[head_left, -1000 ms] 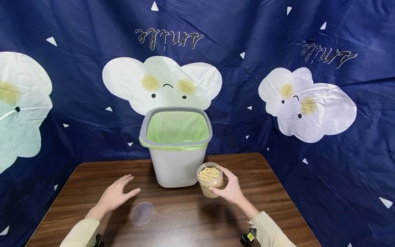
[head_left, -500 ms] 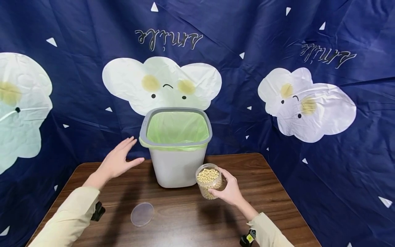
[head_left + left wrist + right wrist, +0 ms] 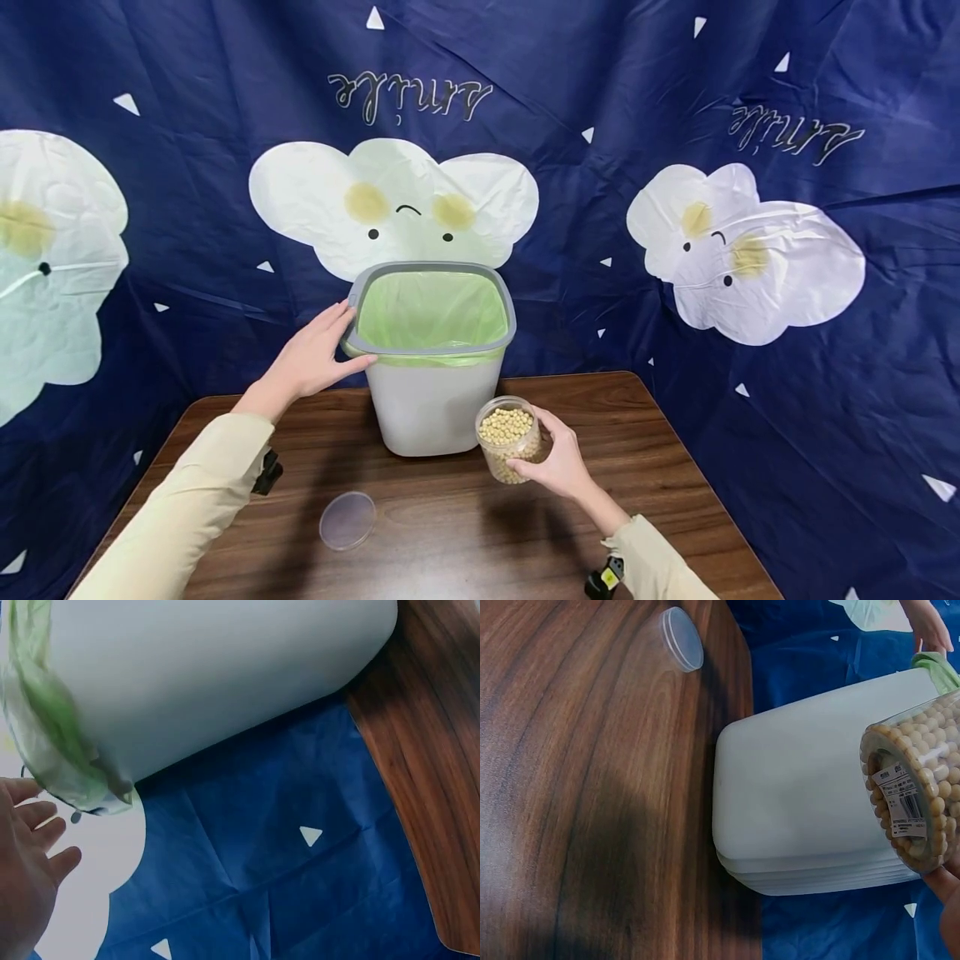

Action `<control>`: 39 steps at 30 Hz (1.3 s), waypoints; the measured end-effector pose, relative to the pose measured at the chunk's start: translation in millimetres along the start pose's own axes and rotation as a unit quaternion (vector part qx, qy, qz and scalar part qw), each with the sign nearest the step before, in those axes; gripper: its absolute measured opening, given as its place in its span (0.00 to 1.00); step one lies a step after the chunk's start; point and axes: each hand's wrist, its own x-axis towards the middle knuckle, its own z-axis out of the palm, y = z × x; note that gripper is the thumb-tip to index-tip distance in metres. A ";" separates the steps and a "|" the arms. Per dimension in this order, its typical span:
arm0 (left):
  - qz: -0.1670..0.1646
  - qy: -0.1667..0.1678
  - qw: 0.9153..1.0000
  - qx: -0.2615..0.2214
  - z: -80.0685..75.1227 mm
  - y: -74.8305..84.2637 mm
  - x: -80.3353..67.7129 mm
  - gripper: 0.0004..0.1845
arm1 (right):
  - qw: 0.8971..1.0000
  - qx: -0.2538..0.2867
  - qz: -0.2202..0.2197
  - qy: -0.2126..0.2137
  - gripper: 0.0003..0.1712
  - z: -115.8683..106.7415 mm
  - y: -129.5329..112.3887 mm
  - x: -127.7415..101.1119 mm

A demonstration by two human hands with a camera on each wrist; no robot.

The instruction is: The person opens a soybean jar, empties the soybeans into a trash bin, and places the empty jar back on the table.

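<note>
Jar of yellow beans is at right; at far left, the left hand, fingers extended and thumb spread, is at the left rim of the green-lined bin, though I cannot tell whether it touches. A clear round lid lies on the table nearer the camera. Right of the bin's base, the right hand grips the upright jar's right side, raised off the table.

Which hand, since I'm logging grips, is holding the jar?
The right hand: it grips the clear jar, whereas the left hand, beside the bin, has none.
</note>
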 end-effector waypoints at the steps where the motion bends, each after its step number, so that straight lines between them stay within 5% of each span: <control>1: -0.001 -0.004 1.000 0.003 1.6 0.2 1.4 0.49 | 1.000 -0.001 -0.003 0.001 0.39 -0.5 0.4 0.6; 11: -0.022 -0.023 1.000 0.003 9.9 1.0 4.5 0.48 | 1.000 -0.017 -0.021 0.005 0.41 -14.8 -3.5 14.4; 29: -0.040 -0.017 0.999 -0.013 12.7 -1.0 5.4 0.49 | 0.996 -0.061 -0.067 0.021 0.41 -61.1 -28.5 72.8; 39: -0.049 0.005 0.998 -0.027 13.4 -0.9 6.5 0.50 | 0.991 -0.105 -0.079 0.031 0.43 -71.6 1.1 111.4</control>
